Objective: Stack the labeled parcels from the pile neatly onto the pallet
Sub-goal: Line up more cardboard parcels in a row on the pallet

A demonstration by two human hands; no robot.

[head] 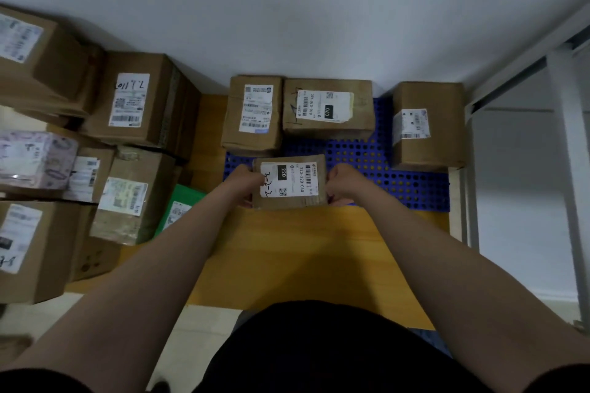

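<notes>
A small brown parcel (289, 182) with a white label marked 220 is held between both hands over the near left part of the blue perforated pallet (360, 153). My left hand (244, 183) grips its left side and my right hand (343, 183) grips its right side. Three labeled brown parcels stand on the pallet's far side: one at the left (253, 113), one in the middle (329, 108) and one at the right (427, 124). The pile of labeled parcels (79, 153) lies to the left.
A green parcel (178, 210) lies at the pile's near edge. Yellow floor (303, 252) spreads in front of the pallet. A white wall (287, 25) backs the pallet, and a metal frame (568, 137) stands to the right.
</notes>
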